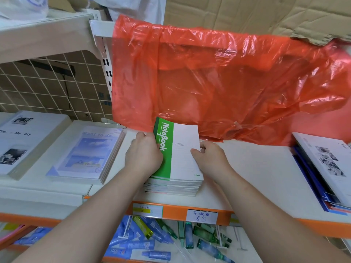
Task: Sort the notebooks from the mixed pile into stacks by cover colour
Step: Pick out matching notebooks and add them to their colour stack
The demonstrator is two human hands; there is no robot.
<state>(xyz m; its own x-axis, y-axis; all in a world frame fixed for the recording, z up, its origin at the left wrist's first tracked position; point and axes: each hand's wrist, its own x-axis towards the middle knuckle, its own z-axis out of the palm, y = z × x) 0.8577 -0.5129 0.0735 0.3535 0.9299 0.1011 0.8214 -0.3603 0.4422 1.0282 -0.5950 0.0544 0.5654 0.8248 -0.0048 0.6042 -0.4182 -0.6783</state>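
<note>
left hand (144, 152): fingers curled round the green edge of the green notebook (180, 149) | right hand (210, 158): fingers pinch its white side | green notebook: lies on top of the middle stack (172, 186) on the shelf (256, 168), just by the red bag (209, 82)

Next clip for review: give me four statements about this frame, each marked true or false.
1. The left hand and the right hand both grip the green notebook atop the middle stack. True.
2. The red bag lies flat under that stack. False: it hangs behind it.
3. A blue-sky stack sits left of the middle stack. True.
4. The lower shelf holds more notebooks. False: it holds blue and green bottles.
</note>
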